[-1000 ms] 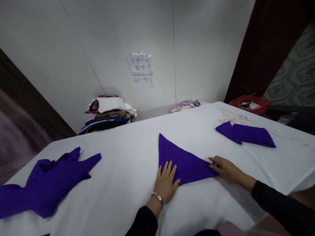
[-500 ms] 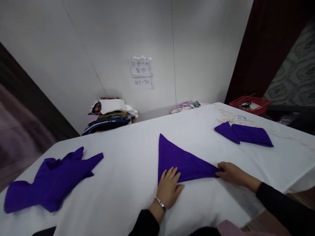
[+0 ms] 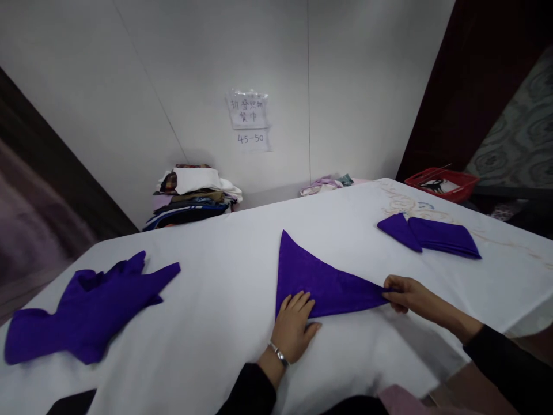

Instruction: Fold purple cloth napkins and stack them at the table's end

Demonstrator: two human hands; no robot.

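A purple cloth (image 3: 324,279) lies as a triangle on the white tablecloth, one point toward the wall and one toward the right. On its lower left corner my left hand (image 3: 295,327) rests flat with fingers apart, a silver bracelet on the wrist. My right hand (image 3: 404,294) pinches the right tip of the triangle, its fingers closed on the fabric. To the far left lies a crumpled purple cloth (image 3: 93,314). Folded purple cloths (image 3: 444,236) sit at the right, one a small triangle beside a flat folded piece.
Behind the white-covered table (image 3: 207,276) are a stack of clothes (image 3: 194,199) and a smaller cloth pile (image 3: 324,184). A red basket (image 3: 462,185) stands at the back right. A handwritten sign (image 3: 249,112) hangs on the wall.
My right hand has shifted slightly right and now pinches the tip with curled fingers, the cloth's right end drawn narrower. My left hand stays on the cloth. The view has shifted slightly.
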